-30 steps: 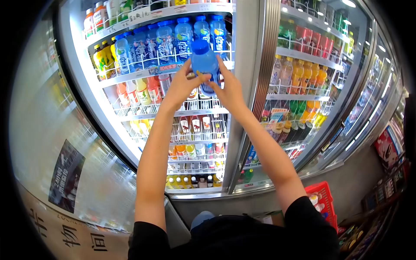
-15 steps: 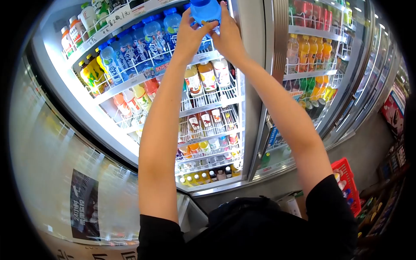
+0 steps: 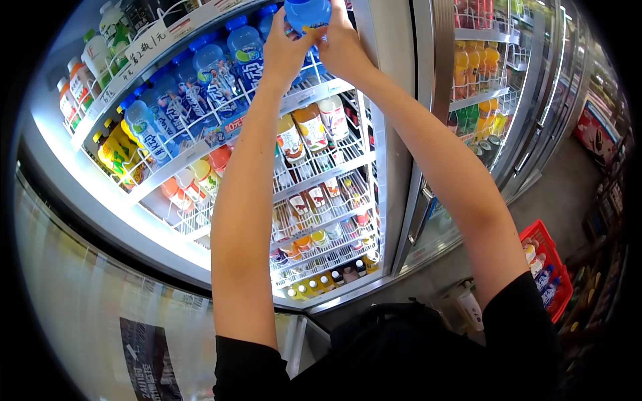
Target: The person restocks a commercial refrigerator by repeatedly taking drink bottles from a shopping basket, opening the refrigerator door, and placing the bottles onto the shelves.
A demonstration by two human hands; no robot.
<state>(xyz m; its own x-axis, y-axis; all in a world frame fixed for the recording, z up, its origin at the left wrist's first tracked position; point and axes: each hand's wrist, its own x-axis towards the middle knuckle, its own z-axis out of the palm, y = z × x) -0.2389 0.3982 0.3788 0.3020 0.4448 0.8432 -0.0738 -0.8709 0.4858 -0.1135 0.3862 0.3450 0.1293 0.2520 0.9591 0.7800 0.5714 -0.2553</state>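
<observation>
At the top of the head view, a blue drink bottle (image 3: pixel 309 13) is held between both my hands, in front of the right end of a fridge shelf. My left hand (image 3: pixel 285 57) is closed against its left side, the thumb pointing inward. On the other side my right hand (image 3: pixel 344 51) grips it, and the two thumbs nearly meet below the bottle. Its upper part is cut off by the frame edge. Just left of my left hand, several similar blue bottles (image 3: pixel 217 77) stand in a row behind a white wire rail.
Lower shelves hold juice bottles (image 3: pixel 309 123) and other drinks. The open fridge door (image 3: pixel 87 287) is at my lower left. A closed glass-door fridge (image 3: pixel 481 107) stands to the right. On the floor at right is a red basket (image 3: pixel 565 284) with bottles in it.
The view has shifted, so the shelves appear lower and further left and the red basket sits lower. Both hands keep hold of the blue bottle, near the same place in view.
</observation>
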